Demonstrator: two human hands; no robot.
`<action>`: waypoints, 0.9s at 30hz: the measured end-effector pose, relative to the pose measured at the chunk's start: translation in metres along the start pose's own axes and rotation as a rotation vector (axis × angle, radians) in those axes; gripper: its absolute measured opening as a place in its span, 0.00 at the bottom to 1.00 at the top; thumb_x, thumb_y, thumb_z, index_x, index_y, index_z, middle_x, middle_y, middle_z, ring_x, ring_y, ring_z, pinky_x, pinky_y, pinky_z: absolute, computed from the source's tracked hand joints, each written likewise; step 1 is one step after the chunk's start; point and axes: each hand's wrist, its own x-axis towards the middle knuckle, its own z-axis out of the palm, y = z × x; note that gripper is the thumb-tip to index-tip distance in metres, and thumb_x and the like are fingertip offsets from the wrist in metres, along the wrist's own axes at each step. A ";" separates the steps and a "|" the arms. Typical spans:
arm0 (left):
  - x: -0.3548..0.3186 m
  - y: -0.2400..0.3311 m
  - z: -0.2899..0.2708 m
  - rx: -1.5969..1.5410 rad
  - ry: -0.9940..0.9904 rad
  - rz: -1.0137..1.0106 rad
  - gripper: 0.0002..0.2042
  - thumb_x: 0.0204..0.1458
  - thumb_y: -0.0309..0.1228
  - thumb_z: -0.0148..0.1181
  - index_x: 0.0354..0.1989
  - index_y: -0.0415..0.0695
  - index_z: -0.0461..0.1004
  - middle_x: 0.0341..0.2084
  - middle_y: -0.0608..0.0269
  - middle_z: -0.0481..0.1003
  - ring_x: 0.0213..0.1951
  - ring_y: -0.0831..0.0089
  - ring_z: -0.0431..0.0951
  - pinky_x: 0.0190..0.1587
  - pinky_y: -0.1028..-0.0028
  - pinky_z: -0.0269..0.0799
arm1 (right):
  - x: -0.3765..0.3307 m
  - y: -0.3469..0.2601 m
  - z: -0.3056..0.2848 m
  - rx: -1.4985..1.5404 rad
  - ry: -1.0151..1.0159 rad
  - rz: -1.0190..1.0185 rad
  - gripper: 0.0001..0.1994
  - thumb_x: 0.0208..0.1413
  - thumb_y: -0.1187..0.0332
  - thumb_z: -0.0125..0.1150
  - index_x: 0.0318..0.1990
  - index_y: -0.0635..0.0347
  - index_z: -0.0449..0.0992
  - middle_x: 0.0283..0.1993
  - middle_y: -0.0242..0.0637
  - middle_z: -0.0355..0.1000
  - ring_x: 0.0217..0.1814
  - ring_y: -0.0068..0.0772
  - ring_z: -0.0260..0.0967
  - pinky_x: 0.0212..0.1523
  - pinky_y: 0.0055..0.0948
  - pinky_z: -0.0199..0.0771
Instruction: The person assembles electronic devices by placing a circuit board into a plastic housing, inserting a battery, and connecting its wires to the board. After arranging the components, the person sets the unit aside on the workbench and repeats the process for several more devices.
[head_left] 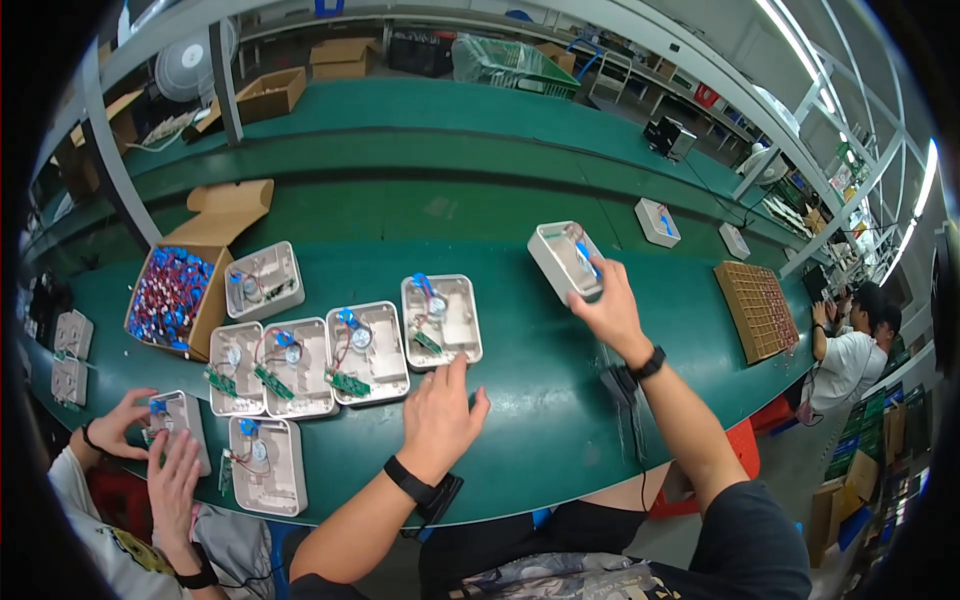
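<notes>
White housing (563, 262) sits out by the desk's (520, 420) far edge, long axis slanting away up-left, near end clamped in the right hand's (614, 312) fingers, while the left hand (440, 415), fingers loosely extended, touches a nearer second housing (454, 308).

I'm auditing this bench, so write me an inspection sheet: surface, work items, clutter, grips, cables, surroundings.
Surface: glossy green tabletop.
Work items: white rectangular plastic housing, held; white open plastic housing with green circuit board, on the tabletop.
Clutter: brown cardboard box piled with blue-and-red wired parts.
Grips: right grip pinches the held housing; left grip is at the open housing's near edge, contact uncertain.
Cables: thin black cord below the right wrist.
Surroundings: co-worker's hands at left.
</notes>
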 end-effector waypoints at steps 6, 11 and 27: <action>-0.004 0.007 0.000 -0.055 -0.019 0.108 0.17 0.55 0.40 0.72 0.45 0.42 0.79 0.38 0.53 0.80 0.39 0.54 0.79 0.41 0.56 0.77 | 0.095 0.036 0.060 -0.111 0.013 0.195 0.43 0.52 0.45 0.71 0.70 0.67 0.70 0.68 0.57 0.68 0.70 0.58 0.69 0.70 0.44 0.70; 0.000 0.007 -0.004 -0.037 -0.006 0.138 0.15 0.52 0.43 0.75 0.36 0.46 0.79 0.34 0.59 0.75 0.41 0.56 0.75 0.42 0.58 0.73 | 0.116 0.041 0.067 -0.244 -0.091 0.329 0.42 0.58 0.43 0.68 0.71 0.67 0.69 0.71 0.57 0.67 0.73 0.58 0.66 0.73 0.49 0.66; -0.001 0.003 0.006 -0.193 0.030 -0.019 0.08 0.58 0.30 0.68 0.40 0.39 0.79 0.46 0.49 0.74 0.48 0.48 0.76 0.49 0.54 0.74 | -0.075 -0.047 -0.008 0.475 -0.480 -0.209 0.14 0.62 0.66 0.73 0.53 0.60 0.83 0.54 0.39 0.75 0.57 0.35 0.72 0.59 0.34 0.73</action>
